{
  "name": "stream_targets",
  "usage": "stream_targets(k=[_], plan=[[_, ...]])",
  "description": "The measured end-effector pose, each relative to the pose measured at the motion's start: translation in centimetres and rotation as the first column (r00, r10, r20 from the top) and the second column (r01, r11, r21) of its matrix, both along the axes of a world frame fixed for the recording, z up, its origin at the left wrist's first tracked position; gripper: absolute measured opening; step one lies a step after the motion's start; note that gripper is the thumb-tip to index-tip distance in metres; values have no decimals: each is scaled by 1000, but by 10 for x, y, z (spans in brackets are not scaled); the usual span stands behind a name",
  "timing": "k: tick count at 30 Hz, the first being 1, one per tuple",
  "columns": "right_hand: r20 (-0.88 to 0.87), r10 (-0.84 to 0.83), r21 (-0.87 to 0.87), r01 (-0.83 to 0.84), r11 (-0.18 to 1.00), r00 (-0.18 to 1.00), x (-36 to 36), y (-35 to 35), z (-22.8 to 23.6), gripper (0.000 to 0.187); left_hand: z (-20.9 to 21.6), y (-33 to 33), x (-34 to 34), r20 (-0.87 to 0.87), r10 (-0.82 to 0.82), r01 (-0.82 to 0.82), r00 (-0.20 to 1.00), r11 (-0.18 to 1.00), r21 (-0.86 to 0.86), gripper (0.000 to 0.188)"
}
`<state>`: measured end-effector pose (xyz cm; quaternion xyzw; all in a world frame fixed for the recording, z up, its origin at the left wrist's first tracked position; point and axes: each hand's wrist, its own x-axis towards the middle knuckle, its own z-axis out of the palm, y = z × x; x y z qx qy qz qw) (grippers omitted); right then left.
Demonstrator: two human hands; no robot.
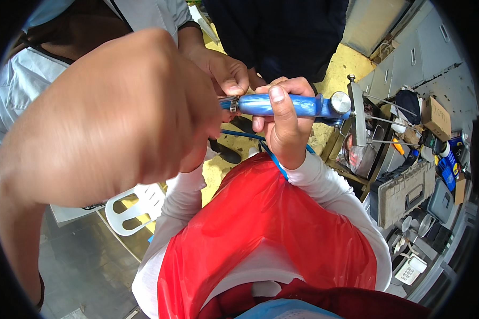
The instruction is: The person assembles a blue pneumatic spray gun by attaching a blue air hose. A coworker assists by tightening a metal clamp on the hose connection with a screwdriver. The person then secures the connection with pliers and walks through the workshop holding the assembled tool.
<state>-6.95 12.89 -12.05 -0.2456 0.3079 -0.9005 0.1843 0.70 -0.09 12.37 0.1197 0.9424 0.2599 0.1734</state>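
We are clasping a blue handle (255,105) in our right hand (288,125), fingers wrapped around it; it is lying level beyond our red apron (261,212), its metal bar (358,119) facing right. Our left hand (196,156) is mostly disappearing behind a co-worker's blurred fist (144,111), so we cannot tell its grip. Another bare hand (226,69) is pinching just beside the handle's metal clamp (234,104). A blue hose (272,156) is trailing below.
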Motion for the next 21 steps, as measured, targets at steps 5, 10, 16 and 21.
stream_targets(k=[5, 10, 16, 21], plan=[[19, 1, 48, -2, 999, 1000, 0, 2, 1, 15, 3, -3, -3, -68, -277, 268, 959, 957, -112, 25], [-11, -6, 39, 6, 999, 1000, 1, 2, 3, 16, 1, -7, 5, -97, -90, 90, 991, 996, 3, 30], [11, -2, 41, 1, 999, 1000, -1, 1, 0, 16, -2, -2, 10, -126, -65, 70, 990, 997, 36, 28], [44, 4, 18, -5, 1000, 999, -3, 2, 1, 16, -6, 0, 13, -129, -41, 46, 991, 998, 36, 27]])
